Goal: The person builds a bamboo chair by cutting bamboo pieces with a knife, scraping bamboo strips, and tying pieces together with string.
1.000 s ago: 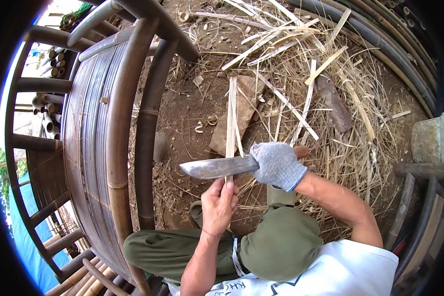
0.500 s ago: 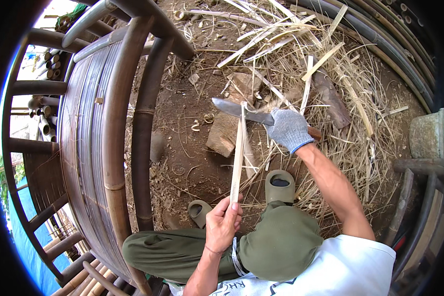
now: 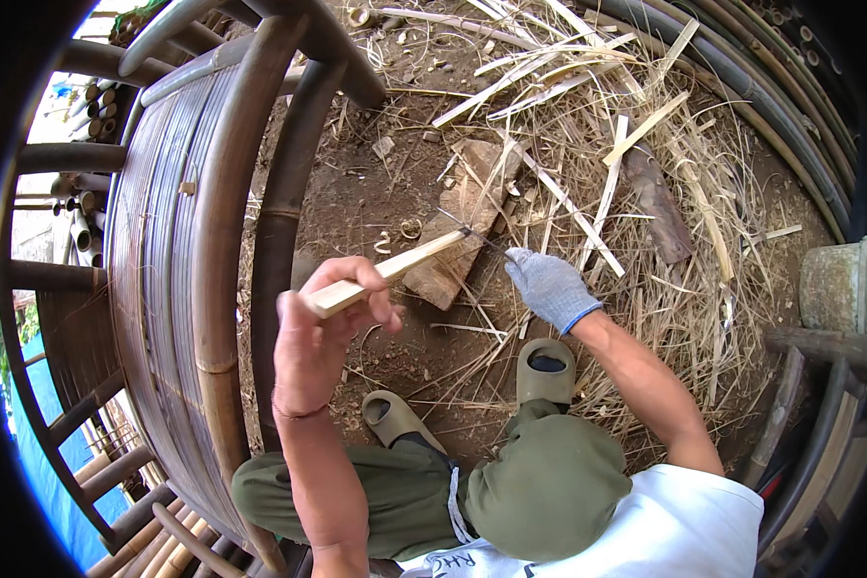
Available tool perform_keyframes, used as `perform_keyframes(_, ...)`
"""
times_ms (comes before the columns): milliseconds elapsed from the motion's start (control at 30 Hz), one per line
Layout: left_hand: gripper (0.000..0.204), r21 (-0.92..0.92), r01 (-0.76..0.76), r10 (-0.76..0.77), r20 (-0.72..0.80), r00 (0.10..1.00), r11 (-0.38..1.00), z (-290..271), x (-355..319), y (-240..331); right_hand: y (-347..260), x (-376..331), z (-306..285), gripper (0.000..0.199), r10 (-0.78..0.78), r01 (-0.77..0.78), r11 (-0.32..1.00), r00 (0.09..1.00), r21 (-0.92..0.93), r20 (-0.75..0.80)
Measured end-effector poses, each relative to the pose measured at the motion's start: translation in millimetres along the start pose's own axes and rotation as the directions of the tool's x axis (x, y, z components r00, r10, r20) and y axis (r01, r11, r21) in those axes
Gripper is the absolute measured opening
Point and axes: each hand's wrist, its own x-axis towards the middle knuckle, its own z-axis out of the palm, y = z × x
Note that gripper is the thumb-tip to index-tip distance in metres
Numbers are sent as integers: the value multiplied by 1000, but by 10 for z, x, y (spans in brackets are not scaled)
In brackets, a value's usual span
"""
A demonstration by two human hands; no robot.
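A pale bamboo strip slants from my left hand toward the wooden block on the ground. That hand is raised at the left, its fingers closed round the strip's near end. In a grey knitted glove with a blue cuff, my right hand grips a knife, its handle hidden by the glove. The blade appears thin, nearly edge-on, and meets the strip's far end over the block.
Split strips and shavings lie heaped at the right around a short log. A bamboo bench stands close on my left. A grey bucket sits at far right. My feet, in olive clogs, are below the block.
My left hand has moved left and up, tilting the strip from upright to a slant. The knife has turned from showing its flat side to nearly edge-on, slightly lower.
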Motion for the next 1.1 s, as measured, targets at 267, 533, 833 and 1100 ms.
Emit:
perform_keyframes(267, 66, 226, -141, 178, -156, 972, 964, 292, -63, -273, -40, 172, -42, 38, 70, -64, 996, 990, -56, 125)
perform_keyframes(533, 67, 183, -109, 155, -261, 953, 977, 319, -132, -245, -176, 268, 33, 32, -249, 240, 969, 931, -64, -267)
perform_keyframes(833, 70, 143, -115, 152, -283, 947, 983, 308, -131, -290, -371, 315, -88, 24, -357, 402, 916, 817, 3, -452)
perform_keyframes(1100, 80, 109, -89, 116, -281, 953, 990, 266, -78, -285, 123, 557, 62, 29, 23, 3, 973, 994, -231, 109)
